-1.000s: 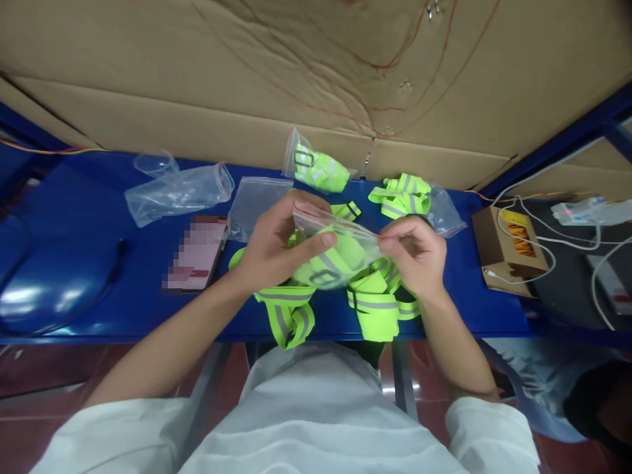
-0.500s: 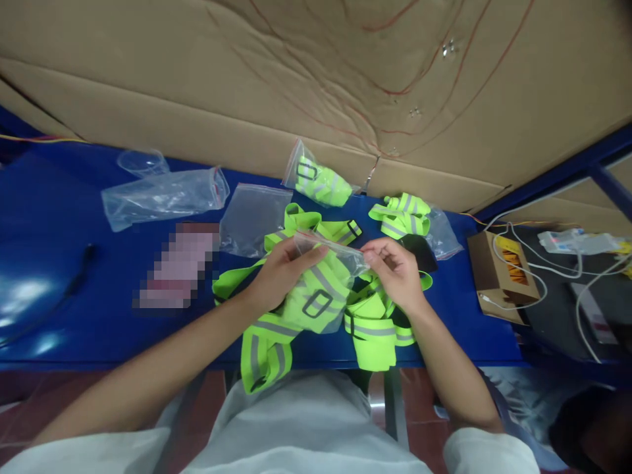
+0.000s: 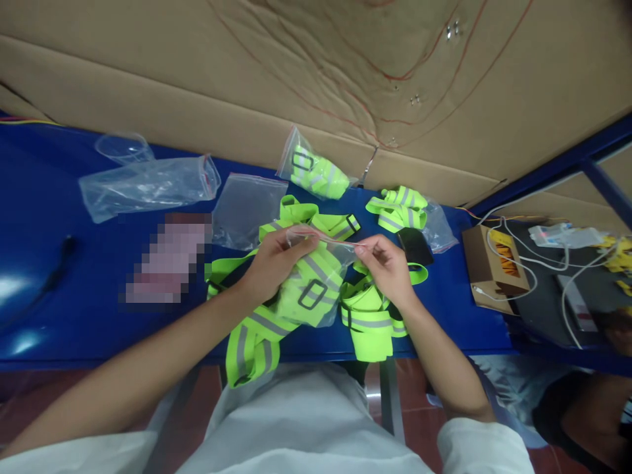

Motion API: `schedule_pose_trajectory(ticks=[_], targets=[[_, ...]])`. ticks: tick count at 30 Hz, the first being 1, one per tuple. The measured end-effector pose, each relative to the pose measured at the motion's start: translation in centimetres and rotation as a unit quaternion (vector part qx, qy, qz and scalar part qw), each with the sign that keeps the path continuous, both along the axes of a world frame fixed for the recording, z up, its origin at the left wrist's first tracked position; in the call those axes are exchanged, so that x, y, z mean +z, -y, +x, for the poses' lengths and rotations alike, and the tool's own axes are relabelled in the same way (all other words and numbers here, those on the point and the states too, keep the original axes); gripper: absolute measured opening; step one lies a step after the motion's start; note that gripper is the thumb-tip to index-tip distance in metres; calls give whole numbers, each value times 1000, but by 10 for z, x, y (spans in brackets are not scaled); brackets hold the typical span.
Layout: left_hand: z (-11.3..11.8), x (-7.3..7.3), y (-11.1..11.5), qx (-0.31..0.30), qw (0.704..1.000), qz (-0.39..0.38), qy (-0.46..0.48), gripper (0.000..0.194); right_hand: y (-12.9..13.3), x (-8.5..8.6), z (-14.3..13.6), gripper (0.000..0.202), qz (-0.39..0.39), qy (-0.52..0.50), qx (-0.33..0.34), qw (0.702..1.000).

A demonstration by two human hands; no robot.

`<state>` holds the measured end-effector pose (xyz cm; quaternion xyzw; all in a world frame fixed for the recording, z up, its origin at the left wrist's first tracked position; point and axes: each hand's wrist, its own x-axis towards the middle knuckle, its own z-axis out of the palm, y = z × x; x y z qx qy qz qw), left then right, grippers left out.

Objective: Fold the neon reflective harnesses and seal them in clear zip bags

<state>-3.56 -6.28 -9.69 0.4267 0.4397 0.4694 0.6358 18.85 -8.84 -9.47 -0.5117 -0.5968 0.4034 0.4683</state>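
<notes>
Both hands hold a clear zip bag (image 3: 310, 289) by its top edge; inside it lies a folded yellow-green reflective strap with a black buckle. My left hand (image 3: 276, 260) pinches the left part of the red-lined seal between thumb and fingers. At the right end of the same edge, my right hand (image 3: 388, 266) is closed in a pinch. Under and beside the bag are loose reflective straps, one at the lower left (image 3: 254, 336) and another below my right hand (image 3: 368, 322). An unused-looking flat clear bag (image 3: 249, 210) lies behind my left hand.
On the blue table (image 3: 99, 263), a filled bag (image 3: 320, 174) stands at the back, with a folded strap (image 3: 402, 207) to its right. Clear bags (image 3: 148, 187) lie at left. A cardboard box (image 3: 494, 266) and white cables are at right. Another person's arm (image 3: 592, 408) shows lower right.
The bag's top edge is now stretched straighter between my hands, and my right hand has shifted slightly left. The whole view has also shifted a little.
</notes>
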Motion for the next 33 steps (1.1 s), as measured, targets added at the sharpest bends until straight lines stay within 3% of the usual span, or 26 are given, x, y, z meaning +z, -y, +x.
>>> schedule_pose_trajectory(ticks=[4, 12, 15, 20, 22, 28, 33], targets=[[-1, -5, 1, 21, 1000, 17, -12, 33, -1, -1, 2, 31, -12, -4, 6, 1000], [-1, -5, 2, -1, 1000, -21, 11, 39, 2, -6, 4, 26, 8, 42, 11, 999], [-1, -5, 2, -4, 998, -51, 49, 35, 2, -5, 5, 25, 13, 46, 11, 999], [-2, -6, 3, 3, 998, -37, 48, 28, 0, 1, 7, 27, -13, 20, 47, 999], [-3, -4, 2, -14, 997, -48, 62, 30, -1, 4, 8, 30, -24, 17, 40, 999], [-10, 6, -7, -146, 980, -74, 109, 43, -4, 14, 14, 34, -39, -22, 22, 999], [-9, -2, -6, -111, 990, -48, 74, 41, -3, 16, 15, 36, -28, 1, 27, 999]])
